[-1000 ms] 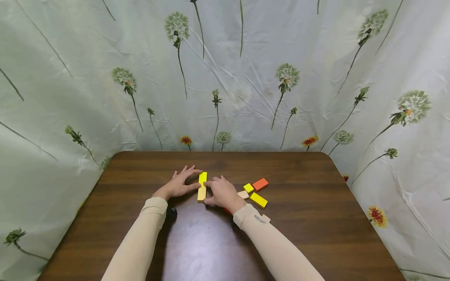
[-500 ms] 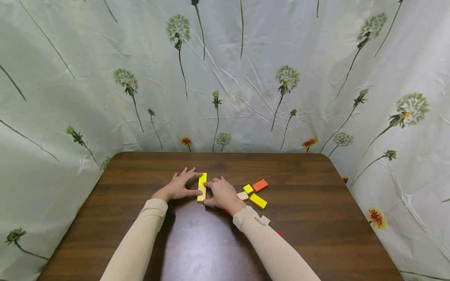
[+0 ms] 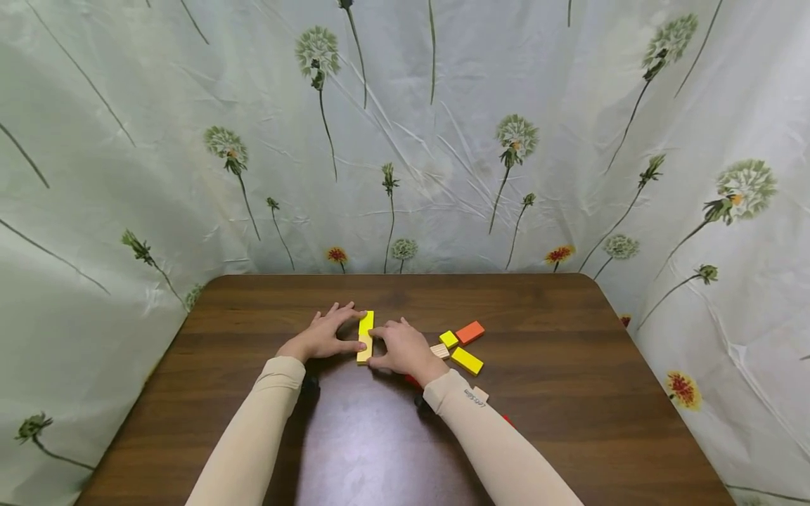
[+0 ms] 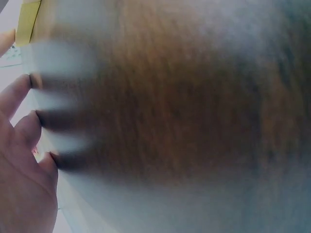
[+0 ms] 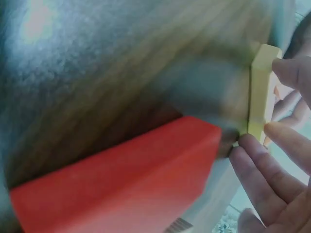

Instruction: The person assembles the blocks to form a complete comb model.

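Two flat wooden blocks lie end to end in one row, a bright yellow block (image 3: 367, 320) at the far end and a pale yellow block (image 3: 364, 355) nearer. From the left side my left hand (image 3: 321, 339) reaches them with spread fingers, index fingertip at the yellow block and thumb on the pale one. Opposite it, my right hand (image 3: 406, 349) touches the row's right side; its thumb sits by the near end and its index fingertip around the joint. In the right wrist view these two fingertips meet the pale block (image 5: 261, 87).
Right of my right hand lie an orange block (image 3: 470, 332), a small yellow block (image 3: 448, 339), a longer yellow block (image 3: 467, 361) and a plain wood block (image 3: 439, 351). A red block (image 5: 121, 179) lies beneath my right wrist. A flowered curtain (image 3: 455, 140) hangs behind the table.
My left thumb has slid nearer along the row, from around the joint onto the pale block. My right hand and the blocks have hardly moved.
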The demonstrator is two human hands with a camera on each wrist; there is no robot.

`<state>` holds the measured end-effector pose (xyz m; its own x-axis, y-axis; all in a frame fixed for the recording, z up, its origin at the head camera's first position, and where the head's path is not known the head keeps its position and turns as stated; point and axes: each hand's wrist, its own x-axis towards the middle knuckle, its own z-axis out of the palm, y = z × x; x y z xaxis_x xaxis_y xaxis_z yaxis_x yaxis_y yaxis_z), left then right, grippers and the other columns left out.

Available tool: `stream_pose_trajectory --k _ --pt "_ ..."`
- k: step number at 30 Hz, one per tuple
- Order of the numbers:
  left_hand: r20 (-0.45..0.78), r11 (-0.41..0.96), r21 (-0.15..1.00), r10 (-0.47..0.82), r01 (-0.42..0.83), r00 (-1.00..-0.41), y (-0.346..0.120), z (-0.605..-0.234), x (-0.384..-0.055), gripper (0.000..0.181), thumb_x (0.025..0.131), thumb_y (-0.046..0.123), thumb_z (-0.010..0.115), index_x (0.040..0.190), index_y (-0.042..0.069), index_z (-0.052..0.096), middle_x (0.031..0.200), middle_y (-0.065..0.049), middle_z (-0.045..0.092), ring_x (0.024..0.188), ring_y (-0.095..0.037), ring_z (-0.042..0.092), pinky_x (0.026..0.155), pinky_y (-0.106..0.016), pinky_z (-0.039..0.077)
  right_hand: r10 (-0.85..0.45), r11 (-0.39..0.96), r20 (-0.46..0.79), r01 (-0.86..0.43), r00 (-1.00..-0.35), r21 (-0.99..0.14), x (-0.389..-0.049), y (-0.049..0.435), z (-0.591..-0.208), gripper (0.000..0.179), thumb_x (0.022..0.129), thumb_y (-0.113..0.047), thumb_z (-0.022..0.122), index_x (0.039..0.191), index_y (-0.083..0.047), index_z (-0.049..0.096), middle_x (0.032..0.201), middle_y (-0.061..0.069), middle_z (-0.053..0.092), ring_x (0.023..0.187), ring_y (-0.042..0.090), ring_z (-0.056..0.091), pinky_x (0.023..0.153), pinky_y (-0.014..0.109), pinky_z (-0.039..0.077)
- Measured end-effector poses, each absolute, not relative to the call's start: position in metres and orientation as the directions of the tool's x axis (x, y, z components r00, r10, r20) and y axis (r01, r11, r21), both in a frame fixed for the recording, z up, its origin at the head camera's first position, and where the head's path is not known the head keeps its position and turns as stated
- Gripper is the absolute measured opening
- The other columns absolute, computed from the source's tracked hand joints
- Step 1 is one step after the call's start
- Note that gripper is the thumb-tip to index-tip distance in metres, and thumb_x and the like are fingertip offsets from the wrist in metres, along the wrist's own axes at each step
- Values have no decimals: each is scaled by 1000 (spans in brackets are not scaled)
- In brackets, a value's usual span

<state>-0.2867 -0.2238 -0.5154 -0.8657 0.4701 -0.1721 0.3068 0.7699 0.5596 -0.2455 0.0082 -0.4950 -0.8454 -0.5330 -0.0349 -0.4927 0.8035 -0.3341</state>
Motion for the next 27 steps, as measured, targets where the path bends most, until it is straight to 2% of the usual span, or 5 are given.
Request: stream_pose_trajectory --k 4,10,19,23,27 --pt "-165 765 565 472 309 -866 -224 -518 -289 83 94 62 75 161 19 50 178 -22 22 165 -53 8 126 -81 3 -533 784 -65 -463 -844 -414 -248 16 -494 53 100 -40 77 144 -13 69 138 6 73 131 25 68 126 52 41" --pt "-196 798 522 457 302 -868 -221 -514 -291 83 94 59 76 161 19 49 178 -21 24 166 -51 12 126 -81 8 -490 747 -51 -389 -870 -539 -251 38 -488 43 101 -32 77 139 -13 72 132 8 74 120 26 71 102 48 60" --pt "-239 840 416 471 349 -849 -206 -490 -292 80 93 47 83 156 8 53 166 -24 46 155 -55 37 124 -70 35 -396 738 24 -334 -918 -587 -257 80 -469 38 101 -29 76 134 -9 74 128 14 74 120 32 70 103 52 57" --pt "-223 841 394 479 371 -849 -201 -484 -290 74 92 41 86 149 5 56 152 -22 60 141 -48 55 119 -62 45 -347 746 31 -296 -937 -597 -254 98 -465 38 100 -28 76 132 -8 74 128 16 74 120 35 69 104 54 57" --pt "-211 845 387 471 369 -857 -200 -484 -290 71 91 39 88 146 5 58 144 -20 65 131 -41 61 116 -58 49 -234 798 16 -201 -972 -568 -252 116 -464 42 99 -31 77 134 -10 74 131 16 73 122 36 69 103 58 55"
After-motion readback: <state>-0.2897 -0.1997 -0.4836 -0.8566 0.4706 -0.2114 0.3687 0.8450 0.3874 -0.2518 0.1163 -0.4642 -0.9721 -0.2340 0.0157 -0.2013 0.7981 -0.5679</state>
